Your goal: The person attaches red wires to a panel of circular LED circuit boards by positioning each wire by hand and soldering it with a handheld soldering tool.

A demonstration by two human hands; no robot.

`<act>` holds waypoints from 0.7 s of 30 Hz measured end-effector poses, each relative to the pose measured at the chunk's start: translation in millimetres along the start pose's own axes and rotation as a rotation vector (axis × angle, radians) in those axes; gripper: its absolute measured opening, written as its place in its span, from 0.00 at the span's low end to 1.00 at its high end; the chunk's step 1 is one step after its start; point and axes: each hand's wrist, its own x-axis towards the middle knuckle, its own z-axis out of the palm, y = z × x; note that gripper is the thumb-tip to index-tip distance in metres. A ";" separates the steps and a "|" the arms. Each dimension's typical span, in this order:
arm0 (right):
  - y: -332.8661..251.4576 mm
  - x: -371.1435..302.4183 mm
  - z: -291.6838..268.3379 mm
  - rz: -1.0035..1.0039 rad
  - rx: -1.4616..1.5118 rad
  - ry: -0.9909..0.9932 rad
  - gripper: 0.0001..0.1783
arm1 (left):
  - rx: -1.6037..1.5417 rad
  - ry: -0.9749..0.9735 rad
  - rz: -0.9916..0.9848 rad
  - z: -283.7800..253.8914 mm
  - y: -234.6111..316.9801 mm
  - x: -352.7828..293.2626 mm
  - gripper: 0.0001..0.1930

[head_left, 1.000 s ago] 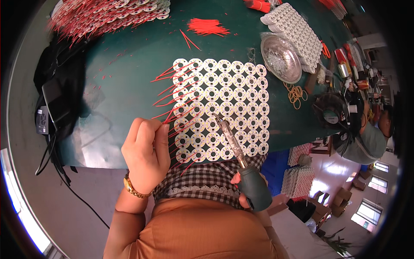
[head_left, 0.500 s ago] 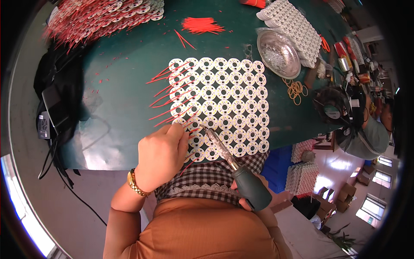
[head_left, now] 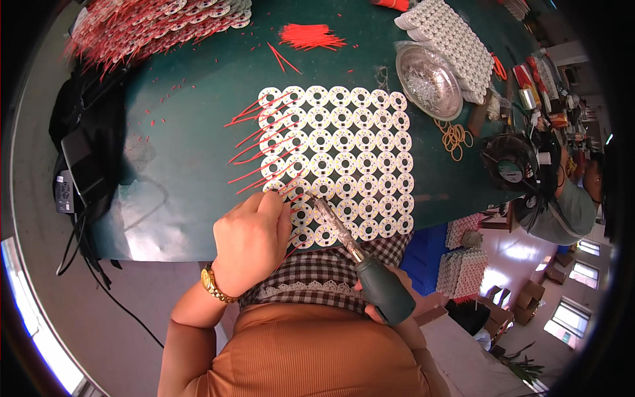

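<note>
A panel of round white LED boards (head_left: 344, 165) with centre holes lies on the table's near side. Thin red wires (head_left: 248, 175) run from its two left columns out to the left. My left hand (head_left: 250, 233) is closed in a pinch at the panel's lower left, on a red wire (head_left: 292, 192) whose end shows past the fingers. The fingertips hide part of the boards there. My right hand (head_left: 374, 311) grips the dark green handle of a soldering iron (head_left: 387, 290), which covers most of its fingers. The iron's tip meets a board in the second column, close to the wire end.
A bundle of red wires (head_left: 311, 36) lies beyond the panel. Wired boards are piled (head_left: 159, 26) at the far left. A metal bowl (head_left: 428, 81), rubber bands (head_left: 454, 139) and stacked white boards (head_left: 446, 43) sit right. A black fan (head_left: 508, 165) stands at the right edge.
My left hand and wrist have shifted very slightly right. The soldering iron stays almost in place, its tip still at the same board.
</note>
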 end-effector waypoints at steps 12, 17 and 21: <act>0.6 -4.4 -3.2 0.003 -0.132 -0.046 0.37 | 0.034 -0.014 0.007 -0.7 0.7 0.3 0.11; -8.9 -4.5 -6.4 0.085 -0.286 -0.072 0.35 | 0.038 -0.008 0.014 0.0 0.2 0.4 0.10; -6.5 -8.6 -7.0 0.175 -0.168 -0.037 0.33 | 0.036 -0.001 0.016 0.6 -0.2 0.7 0.10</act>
